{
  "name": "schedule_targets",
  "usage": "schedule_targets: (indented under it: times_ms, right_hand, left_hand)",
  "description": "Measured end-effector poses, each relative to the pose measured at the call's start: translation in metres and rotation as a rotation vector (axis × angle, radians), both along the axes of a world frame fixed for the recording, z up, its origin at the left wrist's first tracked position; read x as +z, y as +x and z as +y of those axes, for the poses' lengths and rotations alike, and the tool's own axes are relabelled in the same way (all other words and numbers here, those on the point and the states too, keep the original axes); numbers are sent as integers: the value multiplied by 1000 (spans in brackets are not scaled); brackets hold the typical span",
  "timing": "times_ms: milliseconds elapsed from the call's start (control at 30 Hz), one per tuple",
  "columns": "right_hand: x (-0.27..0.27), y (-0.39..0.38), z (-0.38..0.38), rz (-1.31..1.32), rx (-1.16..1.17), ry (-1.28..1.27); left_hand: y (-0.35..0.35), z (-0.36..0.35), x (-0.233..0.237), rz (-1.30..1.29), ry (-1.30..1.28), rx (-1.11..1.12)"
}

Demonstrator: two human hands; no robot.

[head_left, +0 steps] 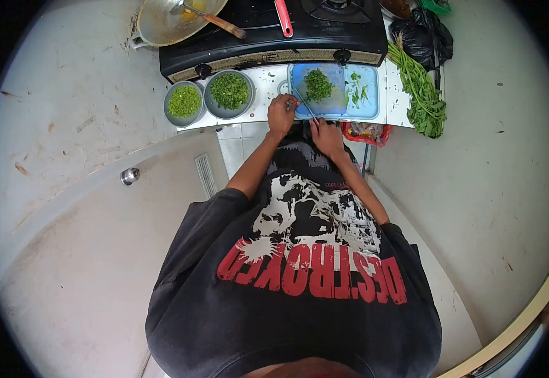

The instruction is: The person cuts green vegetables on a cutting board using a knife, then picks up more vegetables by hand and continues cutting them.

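My right hand (pixel 326 137) is closed on the handle of a knife (pixel 306 106), whose blade points up and left over the blue cutting board (pixel 337 104). At the blade's far end is my left hand (pixel 282 114), its fingers bent near the board's left edge; whether they touch the blade or a scrap is too small to tell. Chopped green leaves (pixel 318 85) lie in a pile on the board, above the blade. The board rests on a light blue tray (pixel 371 94), with loose leaves (pixel 355 90) on its right part.
Left of the tray stand two grey bowls of chopped greens (pixel 229 90) (pixel 184 102). Behind is a black stove (pixel 255 41) with a wok (pixel 154 25) and a red handle (pixel 284 17). Leafy stalks (pixel 427 101) and a black bag (pixel 422 34) lie right; a red basket (pixel 378 140) is below.
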State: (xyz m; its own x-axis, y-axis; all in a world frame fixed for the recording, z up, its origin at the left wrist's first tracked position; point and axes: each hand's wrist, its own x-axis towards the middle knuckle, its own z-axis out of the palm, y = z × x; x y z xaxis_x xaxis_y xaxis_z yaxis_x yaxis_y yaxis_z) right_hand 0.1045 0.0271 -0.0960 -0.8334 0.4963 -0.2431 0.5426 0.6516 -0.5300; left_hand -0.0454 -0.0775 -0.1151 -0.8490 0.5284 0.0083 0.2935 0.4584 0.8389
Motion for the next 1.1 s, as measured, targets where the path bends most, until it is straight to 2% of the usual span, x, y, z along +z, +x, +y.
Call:
schedule_targets:
  times_ms: [100,200,300,567,800,900,1100]
  right_hand:
    - [4,4,-1,28,11,-30]
    - [12,3,-1,-100,20,-99]
    - [7,1,-1,-125,29,-48]
    - [3,-8,-1,-26,32,12]
    - [-2,3,0,51,28,-13]
    - [0,5,-2,-63,51,-30]
    - [3,-2,-3,-62,44,8]
  left_hand:
    - [0,0,-3,-25,11,11]
    - [1,-1,-5,-24,34,8]
    - [0,-2,-2,-13,24,3]
    - [-6,-5,-2,-68,65,-16]
    - [-6,-2,-15,-174,120,53]
    - [-3,-4,-21,-239,98,92]
    - [-3,-3,-8,-268,56,107]
